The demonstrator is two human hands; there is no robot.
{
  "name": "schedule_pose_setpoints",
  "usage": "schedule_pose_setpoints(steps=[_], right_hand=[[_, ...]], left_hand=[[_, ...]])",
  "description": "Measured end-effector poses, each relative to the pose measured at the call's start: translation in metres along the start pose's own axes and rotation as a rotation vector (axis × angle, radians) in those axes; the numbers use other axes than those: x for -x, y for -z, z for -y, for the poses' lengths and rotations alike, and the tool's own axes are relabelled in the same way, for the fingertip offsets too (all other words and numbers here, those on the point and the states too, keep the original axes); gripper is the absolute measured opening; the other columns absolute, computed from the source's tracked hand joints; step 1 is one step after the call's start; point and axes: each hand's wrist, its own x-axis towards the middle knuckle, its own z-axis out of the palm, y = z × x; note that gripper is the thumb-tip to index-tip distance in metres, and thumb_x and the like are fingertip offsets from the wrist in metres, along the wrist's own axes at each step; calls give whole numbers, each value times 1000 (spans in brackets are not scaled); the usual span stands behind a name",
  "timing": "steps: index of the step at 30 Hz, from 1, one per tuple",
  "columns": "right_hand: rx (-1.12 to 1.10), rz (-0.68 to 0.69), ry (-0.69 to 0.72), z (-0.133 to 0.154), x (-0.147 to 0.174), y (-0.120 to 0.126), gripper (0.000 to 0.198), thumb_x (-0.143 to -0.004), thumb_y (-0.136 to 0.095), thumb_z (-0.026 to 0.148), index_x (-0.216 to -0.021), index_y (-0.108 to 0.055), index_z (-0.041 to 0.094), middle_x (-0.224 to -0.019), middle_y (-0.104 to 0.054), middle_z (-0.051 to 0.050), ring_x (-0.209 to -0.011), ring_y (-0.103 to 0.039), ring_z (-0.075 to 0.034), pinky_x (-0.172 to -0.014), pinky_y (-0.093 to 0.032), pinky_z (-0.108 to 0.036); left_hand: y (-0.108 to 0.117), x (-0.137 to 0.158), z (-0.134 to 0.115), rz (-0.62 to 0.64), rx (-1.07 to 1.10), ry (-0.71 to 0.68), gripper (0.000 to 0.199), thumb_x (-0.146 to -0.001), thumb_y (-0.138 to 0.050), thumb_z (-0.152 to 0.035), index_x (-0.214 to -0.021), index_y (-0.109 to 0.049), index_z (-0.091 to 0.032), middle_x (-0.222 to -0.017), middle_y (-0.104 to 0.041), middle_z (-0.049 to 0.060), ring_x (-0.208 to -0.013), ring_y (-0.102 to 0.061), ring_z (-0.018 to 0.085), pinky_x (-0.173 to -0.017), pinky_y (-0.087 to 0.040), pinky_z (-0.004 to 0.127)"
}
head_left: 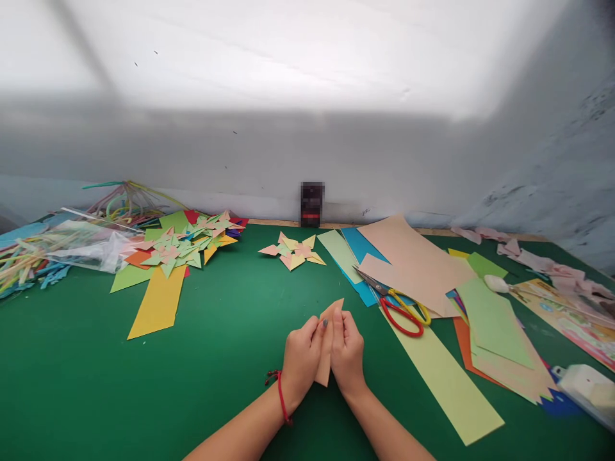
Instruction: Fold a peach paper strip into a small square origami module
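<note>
Between my two hands, above the green table, is a folded strip of peach paper [325, 365] with a slanted top end. My left hand [303, 352], with a red bracelet at the wrist, is closed on its left side, thumb pressed to the paper. Closed on the right side of the same strip is my right hand [348, 351]. Beyond them lies a star [290, 251] of folded peach and yellow paper pieces. Scissors [401, 307] with red and yellow handles rest to the right on sheets of paper.
At left, folded paper stars [175, 246] lie on coloured sheets beside a yellow strip [158, 304] and a clear bag [103, 246]. Peach sheets [408, 262], a pale green strip [446, 384] and a white device [589, 387] occupy the right. A dark pixelated object [311, 202] stands by the wall.
</note>
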Motion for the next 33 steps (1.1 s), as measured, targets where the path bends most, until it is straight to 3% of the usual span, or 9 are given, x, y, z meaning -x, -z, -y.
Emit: schedule_pose_setpoints(steps=[11,24,29,33], right_hand=[[-1,-38,-18,-1,-1,0,30,-87,-37,43,-67,-42,20,-56,-42,4,-52,-40,-12,-50,-32,-22],[23,-94,-26,-10,-10,3,32,-88,-35,43,-65,-38,20,-56,-37,5,-52,-36,-12,-50,-30,-23],[49,-157,-45,-11,-19,7,34,-88,-35,44,-63,-35,21,-54,-35,6,-51,-35,-12,-50,-28,-23],[31,-164,-63,-12,-23,9,35,-88,-35,45,-62,-36,21,-55,-36,5,-52,-35,-12,-50,-28,-24]], left_hand=[[1,-5,2,56,19,6,37,-87,-37,-41,-58,-30,-18,-51,-33,-5,-48,-27,8,-47,-20,22],[2,-8,5,118,-16,-35,34,-88,-34,-38,-61,-38,-18,-52,-38,-5,-48,-32,8,-48,-23,21],[-1,-6,6,291,102,92,35,-86,-32,-48,-67,-41,-19,-47,-43,-6,-36,-40,8,-35,-24,19],[-3,-3,6,312,119,127,35,-86,-30,-48,-67,-38,-20,-42,-41,-7,-29,-39,8,-29,-23,18]])
